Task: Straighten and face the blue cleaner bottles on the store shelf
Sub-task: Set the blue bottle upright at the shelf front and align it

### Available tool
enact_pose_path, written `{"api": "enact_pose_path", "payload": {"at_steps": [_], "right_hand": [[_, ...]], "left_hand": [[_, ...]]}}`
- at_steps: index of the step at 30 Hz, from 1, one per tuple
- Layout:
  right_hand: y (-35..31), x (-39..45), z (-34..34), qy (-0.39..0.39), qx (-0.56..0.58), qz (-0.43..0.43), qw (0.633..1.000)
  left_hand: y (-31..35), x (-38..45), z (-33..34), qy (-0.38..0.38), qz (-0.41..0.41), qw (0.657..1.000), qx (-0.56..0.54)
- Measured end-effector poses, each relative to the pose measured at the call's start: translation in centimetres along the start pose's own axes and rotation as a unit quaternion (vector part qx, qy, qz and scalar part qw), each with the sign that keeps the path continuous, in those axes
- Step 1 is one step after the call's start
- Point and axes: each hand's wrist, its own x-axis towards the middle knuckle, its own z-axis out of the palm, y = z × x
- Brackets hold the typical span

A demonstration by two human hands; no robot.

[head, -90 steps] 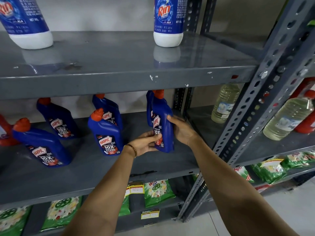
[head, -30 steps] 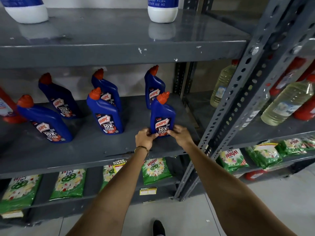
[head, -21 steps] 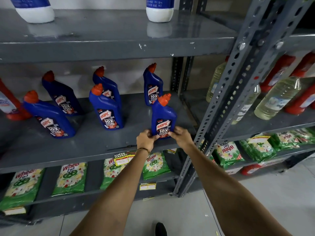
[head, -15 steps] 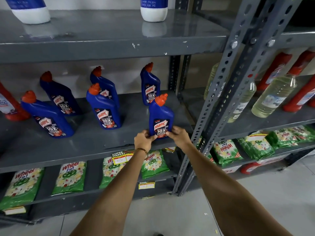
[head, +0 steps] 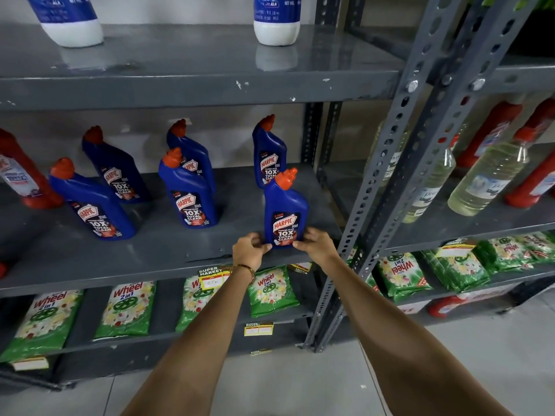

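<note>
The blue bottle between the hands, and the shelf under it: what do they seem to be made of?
Blue bottle: likely moulded plastic, opaque and slightly glossy, with soft highlights, an orange-red cap and a printed label. Shelf: probably painted steel, grey and semi-gloss; it reflects the bottles faintly, and chips along the edges expose a lighter layer.

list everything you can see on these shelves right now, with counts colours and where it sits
Harpic bottles: six, blue with orange caps, middle shelf; the front right one is held at its base.
Rin bottles: two, blue and white, top shelf.
Red bottles: one at the middle shelf's far left, several in the right bay.
Clear bottles: at least three, pale yellowish liquid, right bay.
Wheel packets: many, green, bottom shelves of both bays.
Price tags: yellow, on the shelf edges.
Shelving: grey metal.
Left hand: on the bottle's left side, bangle on wrist.
Right hand: on its right side.
</note>
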Motion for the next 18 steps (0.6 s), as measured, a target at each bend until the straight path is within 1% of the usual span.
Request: {"api": "enact_pose_path", "payload": {"at_steps": [5, 10, 13, 16, 18], "right_hand": [[-0.1, -0.3, 1.0, 0.049, -0.013, 0.022, 0.998], [-0.2, -2.0, 2.8, 0.147, -0.047, 0.022, 0.988], [-0.4, -3.3, 4.7, 0.205, -0.027, 0.041, 0.977], [-0.8, -4.5, 7.5, 0.227, -0.005, 0.053, 0.972], [-1.4, -5.2, 9.3, 0.224, -0.006, 0.056, 0.973]], "left_hand": [[-1.1, 0.6, -2.2, 0.003, -0.001, 1.0, -0.006], [-2.8, 1.2, -5.9, 0.003, 0.01, 1.0, 0.008], [-4.0, 1.4, -8.8, 0.0, 0.023, 0.999, 0.036], [-5.5, 1.9, -11.9, -0.009, 0.028, 0.999, 0.042], [-6.3, 2.2, -13.5, -0.011, 0.028, 0.999, 0.043]]}}
